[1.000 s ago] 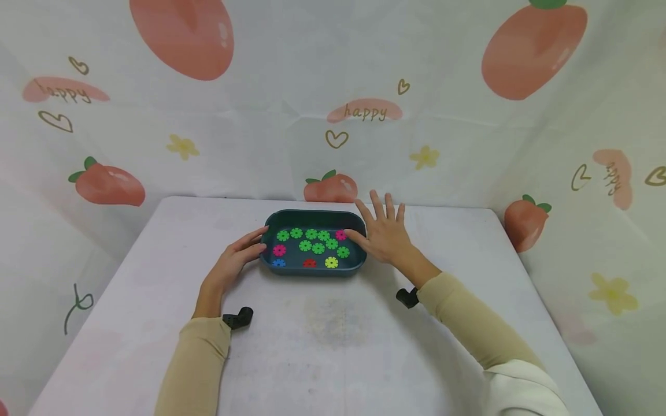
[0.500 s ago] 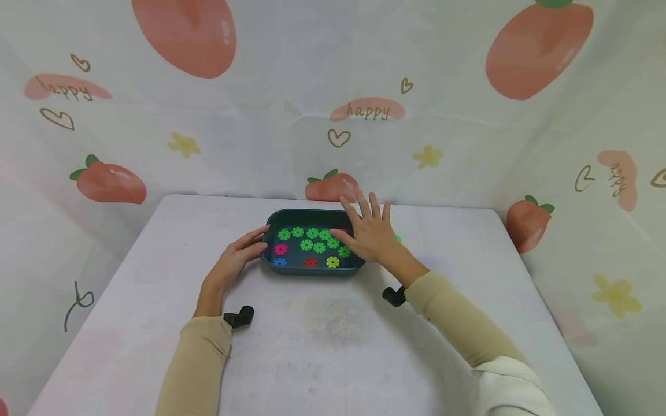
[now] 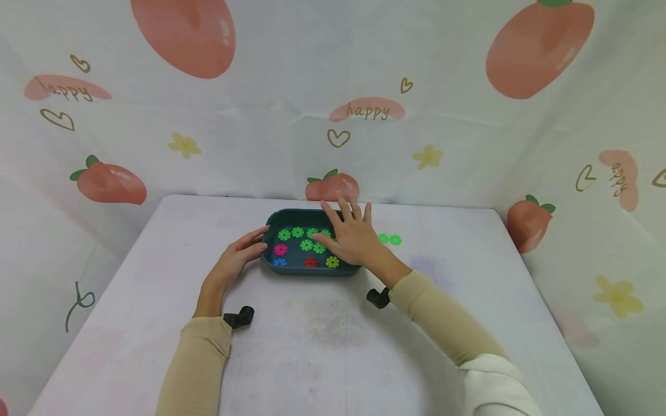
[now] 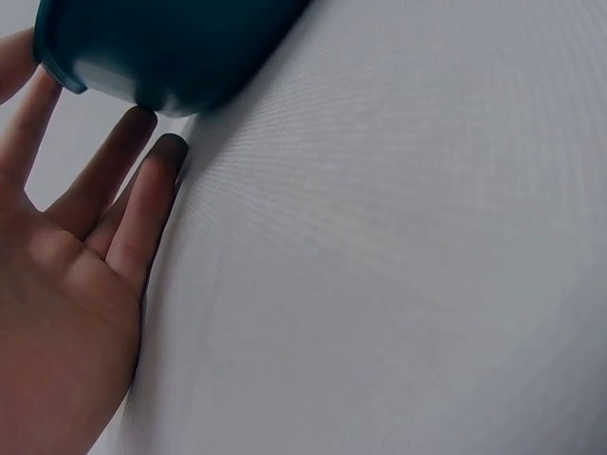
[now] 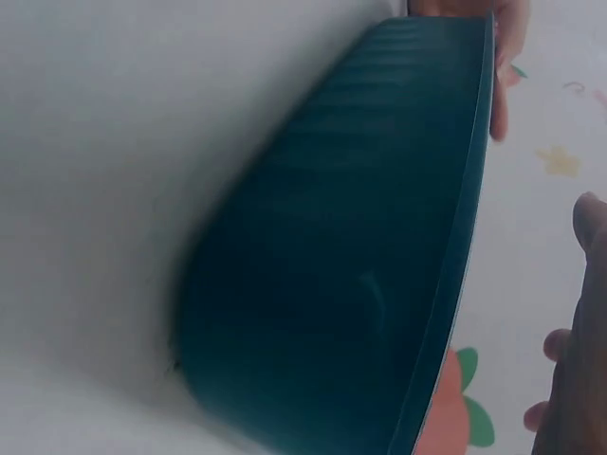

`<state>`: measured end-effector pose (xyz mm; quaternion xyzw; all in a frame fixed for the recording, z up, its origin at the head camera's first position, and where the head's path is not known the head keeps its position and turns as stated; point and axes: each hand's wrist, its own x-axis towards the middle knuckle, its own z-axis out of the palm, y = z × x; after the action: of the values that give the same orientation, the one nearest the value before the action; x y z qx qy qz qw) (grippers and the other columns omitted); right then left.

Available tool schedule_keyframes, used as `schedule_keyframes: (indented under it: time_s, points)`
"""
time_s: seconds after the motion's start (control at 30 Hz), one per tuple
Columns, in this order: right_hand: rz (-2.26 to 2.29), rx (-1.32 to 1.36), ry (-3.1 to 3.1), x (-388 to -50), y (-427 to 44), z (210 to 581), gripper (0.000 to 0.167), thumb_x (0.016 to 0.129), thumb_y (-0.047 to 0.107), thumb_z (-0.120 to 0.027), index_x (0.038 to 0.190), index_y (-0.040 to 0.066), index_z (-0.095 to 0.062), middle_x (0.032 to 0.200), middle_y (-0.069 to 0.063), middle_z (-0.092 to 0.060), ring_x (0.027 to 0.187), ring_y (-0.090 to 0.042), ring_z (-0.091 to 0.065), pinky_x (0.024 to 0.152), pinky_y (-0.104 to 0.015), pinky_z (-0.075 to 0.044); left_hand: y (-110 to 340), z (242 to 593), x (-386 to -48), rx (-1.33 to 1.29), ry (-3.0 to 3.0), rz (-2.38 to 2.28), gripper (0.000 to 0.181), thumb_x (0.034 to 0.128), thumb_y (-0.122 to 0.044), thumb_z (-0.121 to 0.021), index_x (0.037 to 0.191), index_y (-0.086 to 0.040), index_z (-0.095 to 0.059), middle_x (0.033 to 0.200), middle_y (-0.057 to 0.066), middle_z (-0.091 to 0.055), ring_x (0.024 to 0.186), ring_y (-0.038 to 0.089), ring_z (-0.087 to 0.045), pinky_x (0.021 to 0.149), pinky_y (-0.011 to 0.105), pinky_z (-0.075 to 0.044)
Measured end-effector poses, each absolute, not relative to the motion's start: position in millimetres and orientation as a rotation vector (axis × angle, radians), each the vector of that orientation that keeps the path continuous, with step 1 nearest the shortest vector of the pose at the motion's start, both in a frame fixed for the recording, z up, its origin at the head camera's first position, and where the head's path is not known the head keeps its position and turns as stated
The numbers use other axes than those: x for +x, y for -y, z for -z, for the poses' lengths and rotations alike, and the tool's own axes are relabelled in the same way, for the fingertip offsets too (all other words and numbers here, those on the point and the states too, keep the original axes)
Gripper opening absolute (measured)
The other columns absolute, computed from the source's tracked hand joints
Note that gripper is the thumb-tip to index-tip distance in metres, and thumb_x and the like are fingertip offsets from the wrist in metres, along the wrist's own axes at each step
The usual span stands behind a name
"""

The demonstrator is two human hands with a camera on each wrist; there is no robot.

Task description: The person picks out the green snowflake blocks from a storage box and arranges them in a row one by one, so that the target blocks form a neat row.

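Observation:
A dark teal oval tray [image 3: 296, 270] sits on the table and holds several notched flower-shaped plastic discs, mostly green ones such as this green disc [image 3: 284, 234]. Also inside are a pink disc [image 3: 280, 249], a blue disc [image 3: 280, 262], a red disc [image 3: 310, 263] and a yellow disc [image 3: 332, 262]. My left hand [image 3: 233, 261] touches the tray's left end, its extended fingers [image 4: 142, 204] at the wall and rim in the left wrist view. Over the tray's right part my right hand [image 3: 355, 236] hovers with fingers spread, hiding some discs.
Two green discs [image 3: 389, 238] lie on the white-covered table [image 3: 291, 358], right of the tray. A fruit-printed cloth [image 3: 250, 156] hangs behind the table. Each wrist wears a black camera, such as the left wrist camera [image 3: 240, 318].
My right hand has moved left over the tray, fingers spread, covering more discs. Two green discs on the table to the right have come into view. My left hand stays at the tray's end.

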<state>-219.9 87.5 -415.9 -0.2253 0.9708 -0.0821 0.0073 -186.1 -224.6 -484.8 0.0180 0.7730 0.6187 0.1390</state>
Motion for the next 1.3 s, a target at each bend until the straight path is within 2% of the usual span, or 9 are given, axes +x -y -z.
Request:
schedule_keyframes:
  time_s: [0.17, 0.3, 0.7, 0.87, 0.97, 1.1, 1.3]
  points:
    - [0.252, -0.750, -3.038, -220.3, -76.6, 418.1, 0.082, 0.099, 0.073, -0.036, 0.165, 0.030, -0.012, 0.173, -0.011, -0.005, 0.160, -0.038, -0.004, 0.125, -0.071, -0.005, 224.9, 485.3, -187.1, 0.050, -2.222, -1.802, 0.058, 0.1015, -0.042, -0.061, 0.156, -0.031, -0.043, 0.164, 0.008, -0.037, 0.144, 0.031, -0.044, 0.127, 0.053, -0.026]
    - [0.279, -0.835, -3.047, -221.2, -68.5, 420.6, 0.081, 0.100, 0.071, -0.040, 0.165, 0.030, -0.016, 0.173, -0.010, -0.007, 0.160, -0.038, -0.007, 0.125, -0.071, -0.009, 225.0, 486.4, -188.3, 0.053, -2.211, -1.810, 0.059, 0.1014, -0.042, -0.062, 0.156, -0.030, -0.043, 0.164, 0.008, -0.038, 0.144, 0.030, -0.044, 0.126, 0.052, -0.027]
    - [0.205, -0.979, -3.022, -222.2, -45.1, 427.9, 0.081, 0.099, 0.072, -0.041, 0.164, 0.029, -0.017, 0.171, -0.010, -0.014, 0.159, -0.036, -0.014, 0.126, -0.065, -0.017, 224.5, 485.1, -188.2, 0.051, -2.205, -1.810, 0.059, 0.1012, -0.043, -0.061, 0.156, -0.031, -0.043, 0.164, 0.009, -0.039, 0.147, 0.031, -0.041, 0.127, 0.053, -0.026]
    - [0.216, -1.012, -2.987, -223.2, -38.0, 430.9, 0.080, 0.099, 0.070, -0.042, 0.164, 0.030, -0.019, 0.171, -0.009, -0.016, 0.156, -0.034, -0.022, 0.125, -0.058, -0.028, 223.8, 484.3, -187.2, 0.041, -2.207, -1.804, 0.058, 0.1012, -0.043, -0.061, 0.156, -0.031, -0.044, 0.164, 0.010, -0.038, 0.147, 0.032, -0.041, 0.127, 0.054, -0.025]
    - [0.256, -0.992, -2.963, -223.7, -34.5, 432.3, 0.080, 0.098, 0.071, -0.044, 0.163, 0.030, -0.021, 0.170, -0.009, -0.018, 0.152, -0.034, -0.028, 0.120, -0.053, -0.037, 223.8, 483.2, -187.1, 0.038, -2.209, -1.803, 0.058, 0.1015, -0.042, -0.061, 0.156, -0.030, -0.044, 0.164, 0.010, -0.038, 0.147, 0.031, -0.041, 0.126, 0.053, -0.026]
    - [0.315, -0.954, -2.936, -226.1, -30.6, 434.5, 0.081, 0.097, 0.072, -0.047, 0.162, 0.029, -0.025, 0.167, -0.010, -0.023, 0.147, -0.034, -0.034, 0.114, -0.053, -0.042, 223.9, 482.9, -187.3, 0.046, -2.218, -1.803, 0.058, 0.1016, -0.042, -0.061, 0.155, -0.030, -0.044, 0.164, 0.010, -0.038, 0.147, 0.031, -0.041, 0.126, 0.053, -0.027]
    - [0.518, -0.921, -2.854, -233.3, -26.2, 438.0, 0.076, 0.097, 0.063, -0.057, 0.159, 0.024, -0.035, 0.156, -0.010, -0.040, 0.140, -0.031, -0.041, 0.116, -0.051, -0.042, 224.1, 483.6, -187.2, 0.057, -2.222, -1.791, 0.058, 0.1020, -0.043, -0.060, 0.156, -0.030, -0.043, 0.164, 0.010, -0.038, 0.147, 0.032, -0.041, 0.126, 0.055, -0.026]
